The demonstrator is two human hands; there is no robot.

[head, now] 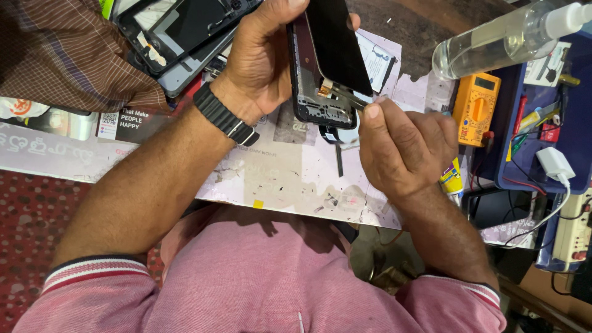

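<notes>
The phone frame [320,86] sits at twelve o'clock, its black screen [338,43] already lifted but apparently tethered by a ribbon. The left hand [262,58] grips both; the right hand [401,148] pinches tweezers [339,95] at the connector. A yellow multimeter [476,108] lies at three o'clock.

Black phone screen [338,43], glossy rectangle, lifted off the frame, pinched in the left hand [262,52]. Yellow meter [476,108] with small grey display, just right of the right hand [404,148]. Black-and-white printed package [120,123] left of the left wrist. Yellow-labelled glue tube [452,180] under the right hand.
</notes>
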